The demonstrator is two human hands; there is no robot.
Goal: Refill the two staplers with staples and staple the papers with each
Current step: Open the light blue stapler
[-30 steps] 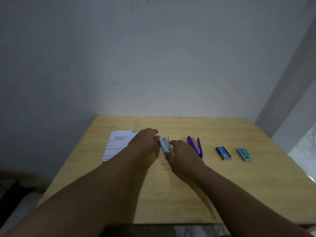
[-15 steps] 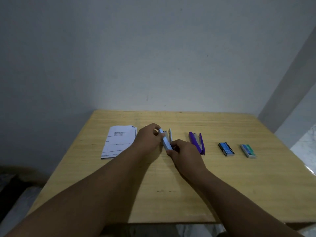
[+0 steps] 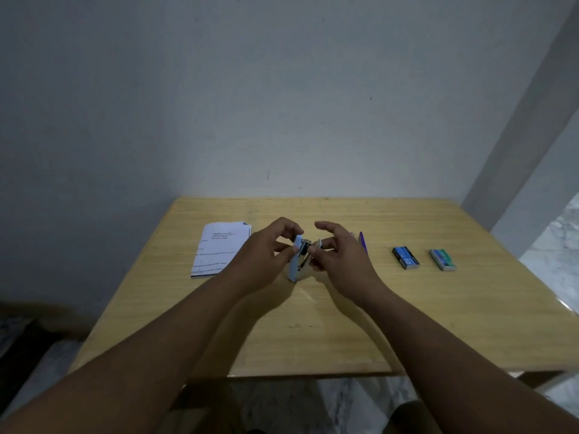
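Observation:
A light blue stapler (image 3: 295, 264) is held between both hands above the middle of the wooden table (image 3: 313, 324), its two halves spread apart. My left hand (image 3: 266, 255) pinches the blue top half. My right hand (image 3: 341, 261) grips the white half with thumb and forefinger, other fingers spread. A purple stapler (image 3: 362, 241) lies behind my right hand, mostly hidden. The papers (image 3: 219, 252) lie to the left. A blue staple box (image 3: 406, 257) and a green staple box (image 3: 442, 260) sit on the right.
A grey wall runs along the table's far edge, with a pillar at the right. Marble floor shows beyond the table's right and near edges. Dark objects lie on the floor at lower left.
Both hands have lifted the light blue stapler off the table and pulled its halves further apart. The view has shifted slightly.

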